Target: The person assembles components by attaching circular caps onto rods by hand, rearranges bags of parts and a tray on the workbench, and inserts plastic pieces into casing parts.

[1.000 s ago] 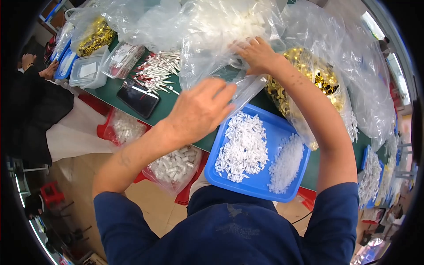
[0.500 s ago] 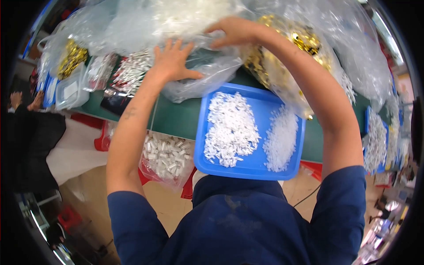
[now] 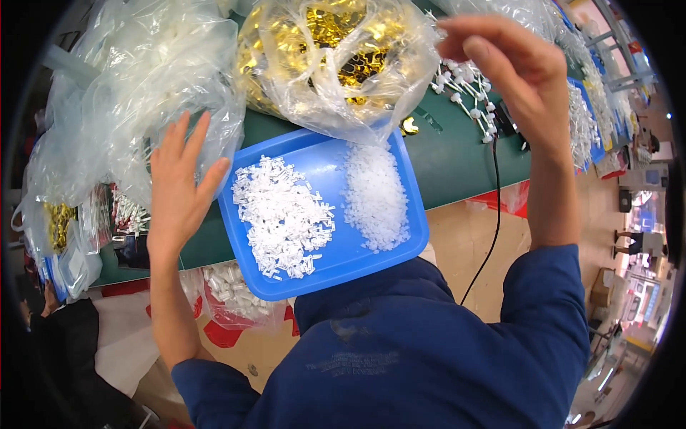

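My left hand (image 3: 177, 189) is open, fingers spread, at the front of a large clear plastic bag (image 3: 153, 79) of whitish contents; whether it touches the bag I cannot tell. My right hand (image 3: 525, 75) is raised over the table to the right, its fingers loosely bent, thumb apart and nothing between them. Between my arms a blue tray (image 3: 325, 275) overhangs the table's front edge. In it lie a pile of small white plastic parts (image 3: 282, 214) on the left and a pile of translucent pieces (image 3: 375, 196) on the right. Behind the tray sits a clear bag of shiny gold clips (image 3: 350, 50).
White-headed parts on stems (image 3: 468, 100) lie on the green table (image 3: 457, 161) at right, near a black cable (image 3: 498, 207). One gold clip (image 3: 409, 126) lies loose. A bag of white pieces (image 3: 232, 289) hangs below the front edge. Someone in dark clothing (image 3: 64, 350) is at far left.
My view has swung to the right. Both hands have parted from the plastic film behind the tray: the left toward the left, the right out over the right side of the table.
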